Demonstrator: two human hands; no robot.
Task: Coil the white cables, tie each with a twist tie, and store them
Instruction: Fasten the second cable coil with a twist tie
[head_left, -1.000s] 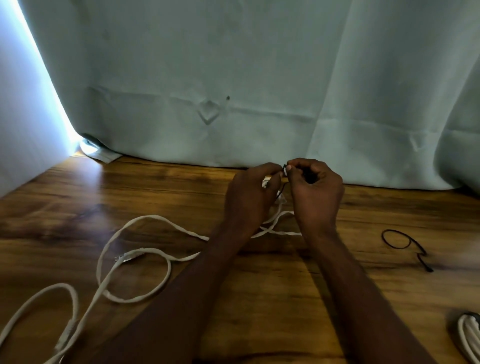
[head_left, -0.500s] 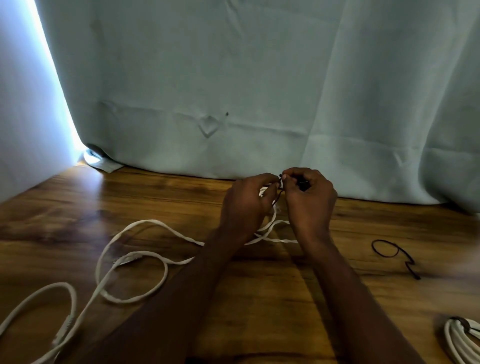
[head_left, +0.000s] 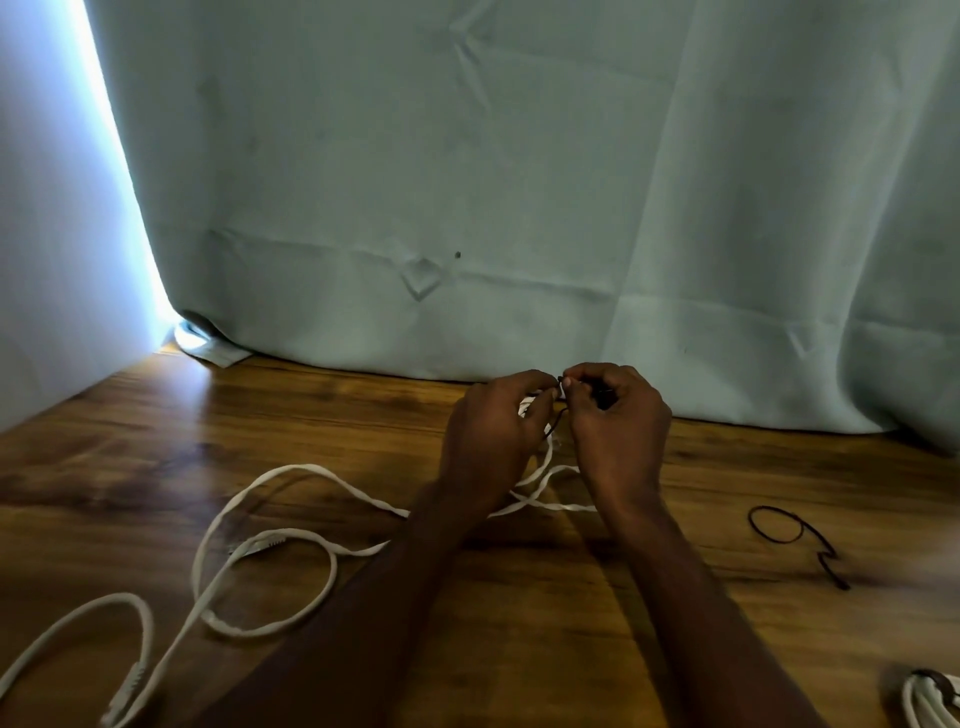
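Note:
Both hands meet near the back of the wooden table (head_left: 519, 613). My left hand (head_left: 493, 436) curls round a small bundle of white cable, mostly hidden behind the fingers. My right hand (head_left: 618, 426) pinches a thin black twist tie (head_left: 555, 423) at the bundle's top, fingertips touching those of the left. Loose white cable (head_left: 270, 545) trails from the hands in loops across the left of the table to the lower left corner. A second black twist tie (head_left: 795, 540) lies loose on the right.
A coiled white cable (head_left: 930, 706) tied with a dark tie sits at the lower right corner. A pale green curtain (head_left: 467, 208) hangs along the table's far edge, with a bright gap at the left.
The view has tilted up, so hands and table sit lower in the frame. Both hands keep their grip at the same spot on the bundle and tie.

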